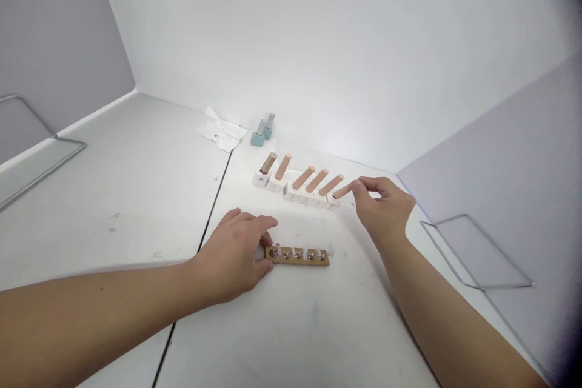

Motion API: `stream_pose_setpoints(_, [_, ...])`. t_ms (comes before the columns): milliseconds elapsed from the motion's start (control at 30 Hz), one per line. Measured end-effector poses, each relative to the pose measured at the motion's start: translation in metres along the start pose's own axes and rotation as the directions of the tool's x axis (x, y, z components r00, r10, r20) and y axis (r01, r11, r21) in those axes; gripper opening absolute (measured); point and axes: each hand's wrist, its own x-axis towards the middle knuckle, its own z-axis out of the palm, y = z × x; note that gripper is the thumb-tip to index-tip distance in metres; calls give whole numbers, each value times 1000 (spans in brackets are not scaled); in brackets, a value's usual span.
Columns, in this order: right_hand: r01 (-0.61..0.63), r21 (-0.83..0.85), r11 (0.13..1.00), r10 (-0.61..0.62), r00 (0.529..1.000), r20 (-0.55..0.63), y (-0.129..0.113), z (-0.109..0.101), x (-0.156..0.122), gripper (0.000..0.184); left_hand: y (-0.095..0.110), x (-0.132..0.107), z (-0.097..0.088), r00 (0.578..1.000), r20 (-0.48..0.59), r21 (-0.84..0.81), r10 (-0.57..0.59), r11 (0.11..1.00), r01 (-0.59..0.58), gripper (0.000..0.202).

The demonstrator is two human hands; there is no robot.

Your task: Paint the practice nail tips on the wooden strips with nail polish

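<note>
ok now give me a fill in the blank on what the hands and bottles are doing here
1. The left hand grips the ___ end of the brown strip.
2. The right hand closes its fingertips on the cap of the ___ bottle in the tan-capped row.
3. Behind that row stand ___ teal bottles, beside a crumpled tissue.

Missing words: left; rightmost; two

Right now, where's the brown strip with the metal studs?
Head view, table centre: the brown strip lies flat, its left end held by the left hand, nearer the camera than the row of pink-capped bottles whose rightmost cap the right hand pinches.
</note>
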Motion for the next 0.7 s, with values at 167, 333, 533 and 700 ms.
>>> stream_pose_setpoints(167, [-2, 3, 1000, 2, 1000, -13, 3, 2, 0, 10, -1, 0, 2, 999, -20, 16, 27, 1000, -27, 49])
stream_pose_setpoints(333, [-2, -5, 1000, 2, 1000, -5, 1, 1, 1, 10, -2, 1, 2, 999, -25, 12, 43, 999, -43, 49])
stream_pose_setpoints(533, [47, -31, 998, -47, 999, 8, 0, 1, 0, 10, -4, 1, 3, 999, -23, 21, 36, 999, -36, 49])
stream_pose_setpoints(700, [77, -48, 996, -76, 997, 27, 1, 1, 1, 14, -5, 1, 4, 998, -39, 24, 50, 999, -49, 49])
